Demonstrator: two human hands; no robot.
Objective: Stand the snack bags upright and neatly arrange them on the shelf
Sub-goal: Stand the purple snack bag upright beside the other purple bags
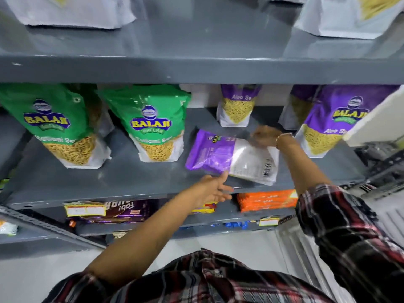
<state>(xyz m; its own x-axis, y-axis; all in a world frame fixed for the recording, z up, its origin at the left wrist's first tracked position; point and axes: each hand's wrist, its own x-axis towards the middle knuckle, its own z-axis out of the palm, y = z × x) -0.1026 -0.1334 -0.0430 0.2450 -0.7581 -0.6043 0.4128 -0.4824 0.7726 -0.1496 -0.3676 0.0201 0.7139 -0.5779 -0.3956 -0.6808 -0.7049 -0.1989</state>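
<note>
Flat on its back near the front edge of the grey shelf (131,180): one purple snack bag (231,157), right hand (263,135) at its far edge with fingers blurred, grip impossible to tell; left hand (213,189) open, fingers apart, touching its near edge. Probably light, soft and slippery, contents brittle, so best lifted by the sealed edges rather than squeezed. Open room between the green bag (156,123) and the right-hand purple bag (328,123), under a low upper shelf (196,68).
</note>
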